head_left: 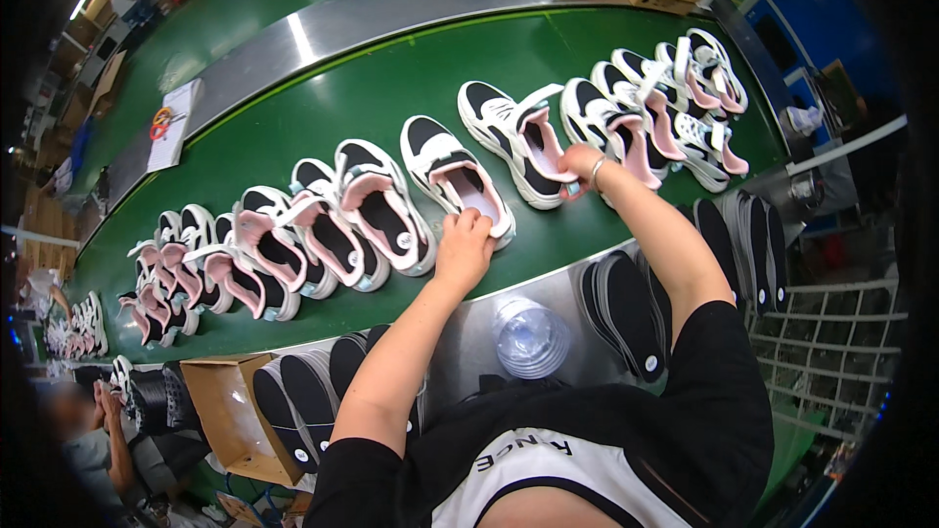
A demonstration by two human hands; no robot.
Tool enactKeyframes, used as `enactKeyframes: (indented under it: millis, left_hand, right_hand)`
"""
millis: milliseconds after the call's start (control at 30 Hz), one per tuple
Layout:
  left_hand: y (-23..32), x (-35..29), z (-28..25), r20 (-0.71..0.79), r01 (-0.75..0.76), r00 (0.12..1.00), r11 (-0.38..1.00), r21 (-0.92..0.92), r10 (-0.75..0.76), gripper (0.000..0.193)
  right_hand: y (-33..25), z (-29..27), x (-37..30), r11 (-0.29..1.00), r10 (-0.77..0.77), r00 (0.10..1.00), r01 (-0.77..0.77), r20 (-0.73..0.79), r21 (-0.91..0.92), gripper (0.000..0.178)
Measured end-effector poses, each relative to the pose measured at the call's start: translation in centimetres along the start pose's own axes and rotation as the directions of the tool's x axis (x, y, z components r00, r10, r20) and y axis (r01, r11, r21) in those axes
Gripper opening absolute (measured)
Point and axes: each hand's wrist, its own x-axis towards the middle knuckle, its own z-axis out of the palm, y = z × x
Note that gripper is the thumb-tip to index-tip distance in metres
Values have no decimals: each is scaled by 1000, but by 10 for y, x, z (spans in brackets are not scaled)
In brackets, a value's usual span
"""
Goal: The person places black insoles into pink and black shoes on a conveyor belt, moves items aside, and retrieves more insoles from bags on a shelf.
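Two black-and-white sneakers with pink linings stand on the green belt in front of me, toes pointing away. My left hand (465,249) is closed on the heel of the left sneaker (430,142), its fingertips reaching over the collar. At the heel of the right sneaker (489,117), my right hand (584,166) grips the collar, with part of its fingers hidden. Pale footbeds show inside both. Beside the left one stands a sneaker (381,200) with a black insole bearing a round white label.
More sneakers (269,235) line the belt (342,108) to the left, and others (636,103) to the right. Insole stacks (626,313) lie along the near metal ledge, around a clear plastic bottle (531,337). An open cardboard box (225,420) and another person (103,440) are at lower left.
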Motion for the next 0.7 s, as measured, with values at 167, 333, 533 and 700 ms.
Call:
enactKeyframes:
  millis: [167, 333, 533, 700]
  left_hand:
    - [37, 12, 18, -38, -75, 997, 977, -198, 69, 26]
    - [14, 22, 3, -254, 253, 907, 918, -306, -335, 42]
    - [4, 85, -14, -93, 192, 972, 960, -202, -214, 40]
    - [-30, 102, -12, 35, 444, 835, 636, -631, -549, 25]
  right_hand:
    - [79, -13, -48, 778, -597, 744, 446, -300, -442, 50]
    - [155, 8, -160, 713, -629, 653, 270, -421, -647, 30]
    - [209, 45, -193, 623, -544, 680, -64, -491, -779, 47]
    - [205, 44, -191, 656, -458, 701, -149, -546, -740, 50]
